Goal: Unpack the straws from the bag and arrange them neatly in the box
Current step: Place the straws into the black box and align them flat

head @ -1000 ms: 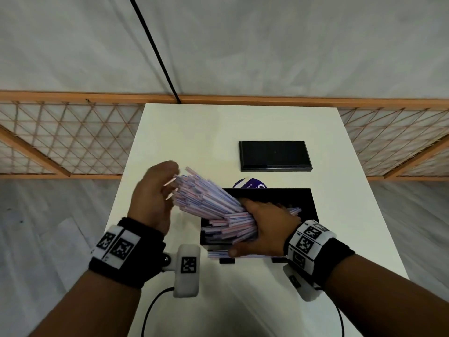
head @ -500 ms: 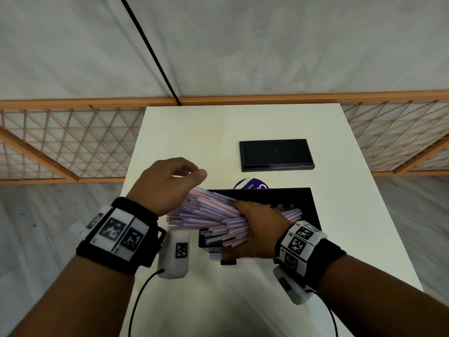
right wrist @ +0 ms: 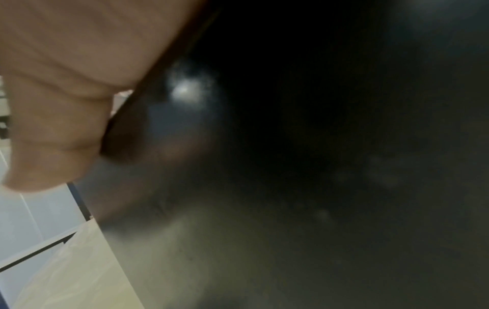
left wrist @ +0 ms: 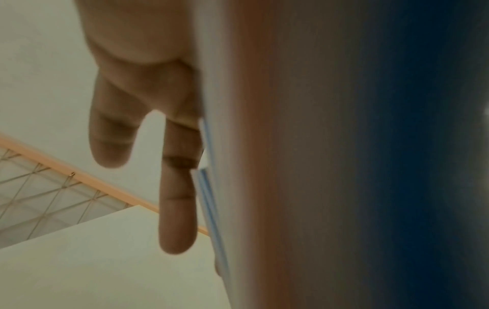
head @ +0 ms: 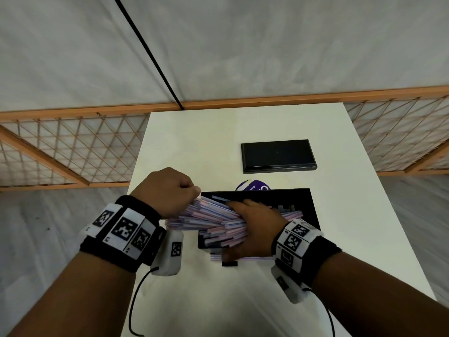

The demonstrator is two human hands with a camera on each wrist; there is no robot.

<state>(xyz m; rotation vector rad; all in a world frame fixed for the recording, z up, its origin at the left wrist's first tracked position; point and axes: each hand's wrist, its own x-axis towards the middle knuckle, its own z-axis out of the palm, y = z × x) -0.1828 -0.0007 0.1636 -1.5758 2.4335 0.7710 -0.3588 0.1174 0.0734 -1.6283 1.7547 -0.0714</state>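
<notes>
A thick bundle of pink, blue and white straws [head: 209, 216] lies slanted over the left part of the open black box [head: 306, 205]. My right hand [head: 255, 227] grips the bundle's middle from above, over the box. My left hand [head: 170, 190] sits on the bundle's left ends, which stick out past the box wall, with fingers curled over them. In the left wrist view two fingers [left wrist: 177, 198] run beside blurred straws [left wrist: 209, 209]. The right wrist view is mostly dark, showing only a finger [right wrist: 53, 104]. Loose straws [head: 243, 259] lie on the table under my right hand.
The black box lid [head: 278, 155] lies flat on the white table [head: 194, 142] behind the box. A purple piece of the bag [head: 252, 186] peeks out beyond the box's far wall. An orange lattice fence [head: 73, 147] borders the table's far end.
The bundle has come down from a raised slant to lie low over the box. My left hand went from flat against the straw ends to curled on top of them.
</notes>
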